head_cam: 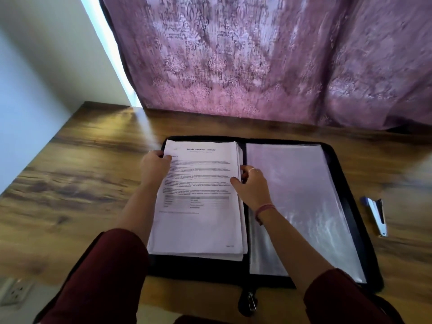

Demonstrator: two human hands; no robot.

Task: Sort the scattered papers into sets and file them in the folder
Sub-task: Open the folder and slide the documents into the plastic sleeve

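A: Position of the papers?

B: One thick stack of papers (198, 202), lying on the left half of the open black folder (346, 174). Top sheet printed: a heading, paragraphs, a small table low on the page. Text is blurred, not legible. Sheet edges fan slightly along the stack's right side.

A: Folder?

B: Flat open on the wooden table (77, 183), zip pull (249, 300) hanging at the near edge. Right half shows clear plastic sleeves (304, 206), shiny, with no sheet visible in the top one.

A: Hands?

B: Left hand (154, 168) is at the stack's upper left edge, thumb on the top sheet, fingers curled round the edge, so it grips the papers. Right hand (251, 185) is at the stack's right edge near the spine, thumb on top, fingers tucked in against the sheet edges, also gripping the papers. There is a ring on one finger and a band at the wrist. Both sleeves are dark red.

A: Anything else?

B: A stapler (377, 216) lies on the table right of the folder, apart from it. A patterned purple curtain (257, 61) hangs behind the table. A wall socket (14, 293) shows at lower left.
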